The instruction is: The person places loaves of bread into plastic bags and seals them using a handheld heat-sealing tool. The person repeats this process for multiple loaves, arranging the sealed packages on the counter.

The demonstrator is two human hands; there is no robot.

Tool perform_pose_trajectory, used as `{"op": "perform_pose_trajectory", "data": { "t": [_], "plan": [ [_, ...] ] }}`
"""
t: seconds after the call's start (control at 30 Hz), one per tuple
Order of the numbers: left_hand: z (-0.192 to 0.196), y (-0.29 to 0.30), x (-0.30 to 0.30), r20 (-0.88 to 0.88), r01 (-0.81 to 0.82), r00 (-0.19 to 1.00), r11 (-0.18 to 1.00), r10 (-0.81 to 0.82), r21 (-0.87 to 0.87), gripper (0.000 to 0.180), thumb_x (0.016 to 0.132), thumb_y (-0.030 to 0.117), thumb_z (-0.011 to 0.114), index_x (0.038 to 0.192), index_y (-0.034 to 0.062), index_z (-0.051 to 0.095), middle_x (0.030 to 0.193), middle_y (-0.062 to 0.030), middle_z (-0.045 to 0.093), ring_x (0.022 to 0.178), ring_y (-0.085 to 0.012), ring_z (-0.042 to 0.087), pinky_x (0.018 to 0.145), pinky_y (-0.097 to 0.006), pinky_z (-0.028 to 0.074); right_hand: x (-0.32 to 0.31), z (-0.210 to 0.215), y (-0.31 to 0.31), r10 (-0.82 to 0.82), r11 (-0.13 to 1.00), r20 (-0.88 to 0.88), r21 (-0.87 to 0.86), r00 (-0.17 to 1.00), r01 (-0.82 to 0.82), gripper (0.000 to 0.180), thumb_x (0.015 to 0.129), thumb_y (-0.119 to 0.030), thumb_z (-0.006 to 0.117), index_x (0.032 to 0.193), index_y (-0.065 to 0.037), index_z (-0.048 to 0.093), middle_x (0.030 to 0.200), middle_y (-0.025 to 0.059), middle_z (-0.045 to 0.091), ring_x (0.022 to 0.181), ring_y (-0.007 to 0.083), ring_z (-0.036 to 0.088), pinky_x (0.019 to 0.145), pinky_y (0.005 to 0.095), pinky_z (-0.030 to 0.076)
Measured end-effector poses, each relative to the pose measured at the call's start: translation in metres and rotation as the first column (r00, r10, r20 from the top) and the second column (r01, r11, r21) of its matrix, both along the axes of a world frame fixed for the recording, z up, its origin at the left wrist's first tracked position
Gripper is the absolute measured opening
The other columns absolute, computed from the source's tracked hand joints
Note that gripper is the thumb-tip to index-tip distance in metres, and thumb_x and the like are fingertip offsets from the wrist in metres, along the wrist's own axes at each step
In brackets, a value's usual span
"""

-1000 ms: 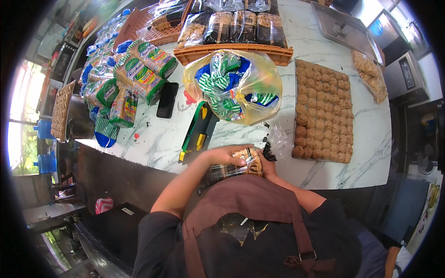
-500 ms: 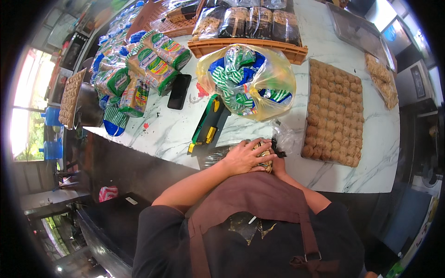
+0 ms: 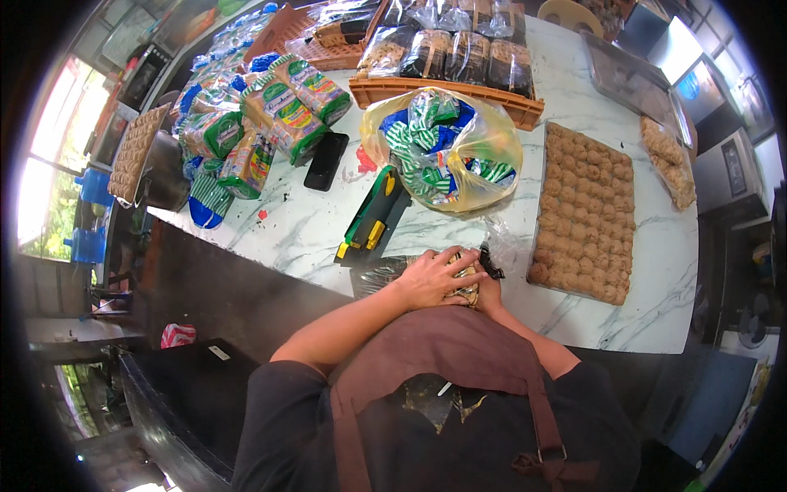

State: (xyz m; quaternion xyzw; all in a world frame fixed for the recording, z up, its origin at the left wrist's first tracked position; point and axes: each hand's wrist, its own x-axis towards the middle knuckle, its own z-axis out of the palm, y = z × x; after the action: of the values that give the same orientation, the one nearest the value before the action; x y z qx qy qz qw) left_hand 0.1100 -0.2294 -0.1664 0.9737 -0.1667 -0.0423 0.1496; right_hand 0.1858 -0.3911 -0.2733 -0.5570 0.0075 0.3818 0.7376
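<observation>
At the near table edge, against my apron, a bread bag of clear plastic with dark and tan print lies under my hands. My left hand rests across its top, fingers spread and curved over it. My right hand grips its right end, partly hidden behind the left. Crumpled clear plastic and a black gathered piece stick out beyond my right hand. Dark, shiny plastic shows beside my left wrist. Just past it lies a long green and black tool with yellow parts.
A yellowish plastic bag holds green-striped, blue packaging. Packed loaves and a black phone lie left. An orange crate of dark bagged loaves stands behind. A tray of brown rolls sits right, bagged rolls beyond.
The view has shifted slightly. Both hands stay on the bread bag in nearly the same pose, and nothing on the table has visibly moved.
</observation>
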Motion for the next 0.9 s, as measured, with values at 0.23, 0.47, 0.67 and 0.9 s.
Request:
{"op": "perform_pose_trajectory", "data": {
  "t": [0.23, 0.47, 0.67, 0.9],
  "plan": [
    [0.016, 0.02, 0.004, -0.215, -0.183, 0.97, 0.929, 0.116, -0.323, 0.063, 0.086, 0.046, 0.06, 0.143, 0.024, 0.042, 0.143, -0.0117, 0.044, 0.125, -0.034, 0.049, 0.095, -0.047, 0.047, 0.001, -0.011, 0.005, -0.043, 0.989, -0.15, 0.135, 0.988, 0.064, 0.031, 0.098, -0.019, 0.055, 0.125, -0.003, 0.055, 0.119, 0.0051, 0.059, 0.105, 0.016, 0.06, 0.087, 0.0305, 0.051],
    [-0.002, 0.063, -0.013, -0.705, -0.494, 0.71, 0.713, -0.001, -0.498, 0.085, 0.084, 0.059, 0.062, 0.147, 0.0087, 0.037, 0.139, -0.0184, 0.051, 0.129, -0.0296, 0.049, 0.108, -0.038, 0.035, 0.001, -0.005, 0.011, -0.097, 0.994, -0.21, 0.036, 0.973, 0.107, 0.038, 0.091, -0.017, 0.067, 0.122, 0.002, 0.056, 0.109, 0.0071, 0.064, 0.096, 0.0151, 0.063, 0.082, 0.03, 0.053],
    [0.005, 0.031, -0.027, -0.28, -0.355, 0.919, 0.893, 0.279, -0.275, 0.08, 0.082, 0.056, 0.063, 0.148, 0.0239, 0.034, 0.146, -0.0142, 0.041, 0.128, -0.0355, 0.046, 0.1, -0.047, 0.041, -0.001, 0.001, 0.009, -0.033, 0.996, -0.094, 0.085, 0.995, 0.041, 0.037, 0.095, -0.024, 0.061, 0.121, 0.001, 0.056, 0.114, 0.0078, 0.062, 0.099, 0.0156, 0.062, 0.079, 0.0288, 0.052],
    [-0.005, 0.002, -0.028, 0.041, -0.129, 0.991, 0.992, 0.129, 0.004, 0.067, 0.086, 0.055, 0.056, 0.145, 0.0294, 0.039, 0.154, -0.0101, 0.03, 0.138, -0.034, 0.033, 0.098, -0.053, 0.04, 0.003, 0.017, 0.009, -0.108, 0.977, -0.357, 0.133, 0.928, 0.165, 0.046, 0.098, -0.036, 0.056, 0.13, -0.005, 0.047, 0.122, 0.0121, 0.06, 0.108, 0.0226, 0.059, 0.094, 0.039, 0.048]
  ]
}}
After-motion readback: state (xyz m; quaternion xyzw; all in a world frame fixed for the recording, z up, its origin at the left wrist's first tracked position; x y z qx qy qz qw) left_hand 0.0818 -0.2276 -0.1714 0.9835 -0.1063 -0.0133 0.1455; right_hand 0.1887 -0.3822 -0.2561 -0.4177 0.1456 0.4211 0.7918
